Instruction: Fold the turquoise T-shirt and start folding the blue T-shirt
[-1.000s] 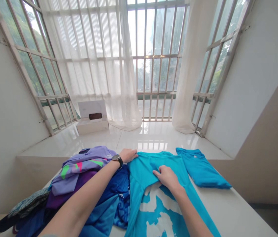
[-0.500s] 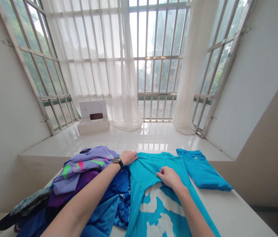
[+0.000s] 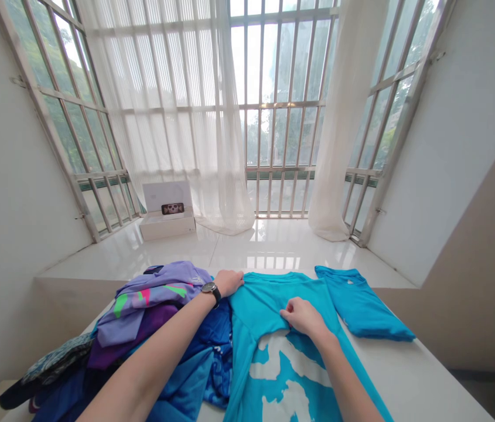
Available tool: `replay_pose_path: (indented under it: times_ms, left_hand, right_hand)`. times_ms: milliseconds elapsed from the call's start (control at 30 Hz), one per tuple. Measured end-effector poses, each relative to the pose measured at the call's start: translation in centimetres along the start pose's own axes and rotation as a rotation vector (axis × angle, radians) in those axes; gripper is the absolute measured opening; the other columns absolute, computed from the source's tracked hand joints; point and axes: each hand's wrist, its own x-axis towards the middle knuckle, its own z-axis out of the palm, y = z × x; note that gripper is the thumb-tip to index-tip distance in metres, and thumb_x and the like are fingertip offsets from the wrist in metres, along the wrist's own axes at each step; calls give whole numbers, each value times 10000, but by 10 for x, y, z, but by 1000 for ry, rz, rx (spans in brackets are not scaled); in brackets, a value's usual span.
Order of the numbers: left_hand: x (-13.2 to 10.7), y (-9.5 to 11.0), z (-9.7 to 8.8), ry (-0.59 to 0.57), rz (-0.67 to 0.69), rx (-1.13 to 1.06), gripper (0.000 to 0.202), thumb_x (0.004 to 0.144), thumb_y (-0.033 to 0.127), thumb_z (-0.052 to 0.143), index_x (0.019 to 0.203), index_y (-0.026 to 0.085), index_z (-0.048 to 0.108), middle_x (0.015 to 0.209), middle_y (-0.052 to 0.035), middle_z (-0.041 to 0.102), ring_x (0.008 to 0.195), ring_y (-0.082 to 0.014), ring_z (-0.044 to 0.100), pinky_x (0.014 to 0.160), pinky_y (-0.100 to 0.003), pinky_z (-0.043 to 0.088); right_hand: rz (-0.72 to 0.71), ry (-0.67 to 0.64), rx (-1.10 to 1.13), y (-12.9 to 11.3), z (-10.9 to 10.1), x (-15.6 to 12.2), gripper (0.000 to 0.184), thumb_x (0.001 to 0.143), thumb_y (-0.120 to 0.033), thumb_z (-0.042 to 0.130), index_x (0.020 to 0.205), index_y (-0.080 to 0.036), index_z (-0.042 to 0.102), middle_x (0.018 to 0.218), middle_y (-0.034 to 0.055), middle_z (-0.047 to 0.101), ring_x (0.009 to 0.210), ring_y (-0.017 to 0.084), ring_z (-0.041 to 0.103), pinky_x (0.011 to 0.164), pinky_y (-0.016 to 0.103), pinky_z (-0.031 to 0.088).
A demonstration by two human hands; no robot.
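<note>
**Both hands on a turquoise T-shirt**

The left hand (image 3: 228,283), a wristwatch (image 3: 211,291) above it, lies flat by the collar of the turquoise T-shirt (image 3: 258,319), fingers (image 3: 239,280) together. The right hand (image 3: 303,317) bunches its fingers on the shirt's chest. The shirt is spread on the white surface (image 3: 409,375), between a lilac jacket (image 3: 154,299) and a folded blue shirt (image 3: 357,305). Beyond stands a white box (image 3: 167,227) on the glossy sill (image 3: 273,252).
</note>
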Motion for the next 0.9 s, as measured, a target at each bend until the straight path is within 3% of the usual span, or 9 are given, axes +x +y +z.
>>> replay_pose_path:
  times_ms: [367, 567, 767, 833, 900]
  left_hand:
    - [-2, 8, 1, 57, -9, 7, 273, 1004, 338, 384, 1080, 198, 606, 1061, -129, 724, 1012, -279, 679, 856, -386, 483]
    - [-6, 13, 1, 128, -30, 6, 267, 983, 291, 411, 1078, 164, 625, 1073, -166, 688, 1027, -309, 643, 892, -448, 460]
    - [-15, 57, -4, 242, 59, -52, 318, 984, 266, 381, 1182, 162, 608, 1223, -153, 616, 1162, -288, 552, 971, -430, 441]
    - [-18, 77, 2, 247, 123, -79, 350, 996, 315, 378, 1239, 188, 596, 1316, -118, 589, 1235, -264, 514, 1024, -397, 425]
    - [-20, 93, 13, 234, 157, -126, 430, 1003, 385, 365, 1340, 188, 545, 1448, -110, 505, 1350, -278, 423, 1101, -416, 372]
  right_hand:
    - [-12, -9, -21, -1, 1, 2, 112, 782, -240, 585, 721, -188, 663, 791, 49, 729, 759, 170, 654, 595, 238, 345]
    - [-32, 39, -35, 1, 3, 1, 76, 774, -244, 595, 743, -192, 640, 795, 31, 721, 746, 158, 649, 585, 235, 343]
    - [-57, 147, -88, -1, -2, 1, 205, 863, -368, 540, 928, -201, 639, 880, 41, 724, 799, 181, 663, 622, 255, 414]
    - [-85, 194, -116, 0, -2, 2, 284, 922, -365, 464, 1059, -190, 641, 1049, 79, 717, 949, 201, 658, 757, 273, 463]
    - [-104, 240, -150, 2, 0, 4, 374, 950, -323, 414, 1229, -164, 606, 1306, 127, 627, 1211, 248, 559, 969, 322, 428]
